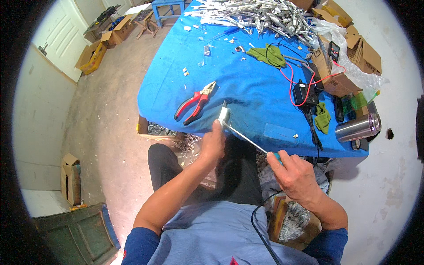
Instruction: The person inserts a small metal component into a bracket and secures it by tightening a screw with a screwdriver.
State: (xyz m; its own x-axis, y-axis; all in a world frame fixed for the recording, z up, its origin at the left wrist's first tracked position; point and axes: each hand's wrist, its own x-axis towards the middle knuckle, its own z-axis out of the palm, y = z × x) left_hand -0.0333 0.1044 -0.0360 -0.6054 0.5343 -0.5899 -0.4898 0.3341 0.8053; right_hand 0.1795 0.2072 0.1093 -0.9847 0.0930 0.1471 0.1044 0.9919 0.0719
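At the front edge of the blue-covered table (163, 84), my left hand (213, 145) is closed round a small white and silver part (224, 115), with a thin metal end pointing away from me. My right hand (295, 176) grips the teal handle of a screwdriver (248, 140). Its long shaft slants up to the left, and the tip meets the part close to my left fingers. Pliers (196, 102) with red and black handles lie just left of the part, their jaws pointing away. The exact kind of the held part cannot be made out.
A big heap of silvery parts (260, 15) covers the table's far end. On the right are green cloths (268, 55), a black adapter (305, 93) with cables, a cardboard box (340, 83) and a steel flask (358, 128). A box of small parts (159, 130) sits below the left edge.
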